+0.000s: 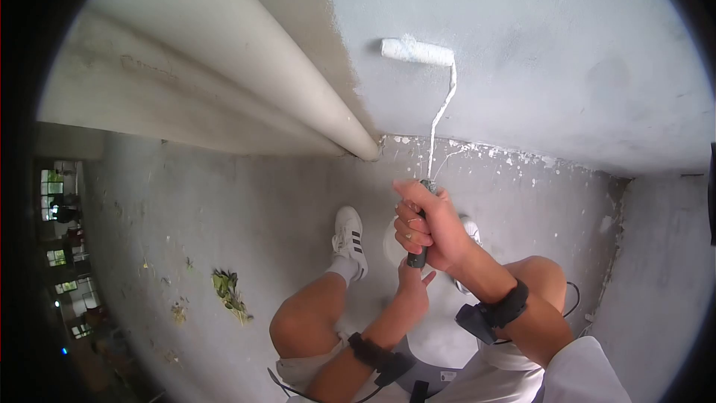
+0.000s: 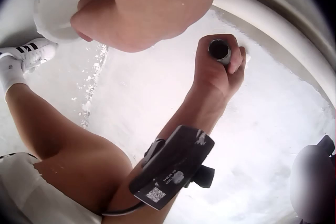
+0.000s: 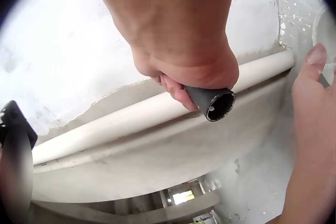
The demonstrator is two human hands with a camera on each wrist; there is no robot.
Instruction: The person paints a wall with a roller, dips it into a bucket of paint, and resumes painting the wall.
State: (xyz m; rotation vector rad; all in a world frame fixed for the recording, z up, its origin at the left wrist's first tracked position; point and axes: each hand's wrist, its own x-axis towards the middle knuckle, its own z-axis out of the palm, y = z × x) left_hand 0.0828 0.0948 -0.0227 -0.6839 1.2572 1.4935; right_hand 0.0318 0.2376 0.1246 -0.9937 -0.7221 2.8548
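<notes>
My right hand grips the dark handle of a paint roller, fingers wrapped round it. From the handle a paint-spattered wire frame runs up to the white roller sleeve, which lies against the pale painted wall. In the right wrist view, the hollow handle end sticks out below the fist. My left hand is just below the handle, its thumb held apart. A white tub shows behind the left hand in the left wrist view, partly covered by it.
A thick pale pipe runs along the left of the painted wall. Paint flecks dot the floor edge. Green leaves lie on the grey floor, left of a white shoe. Another wall stands at right.
</notes>
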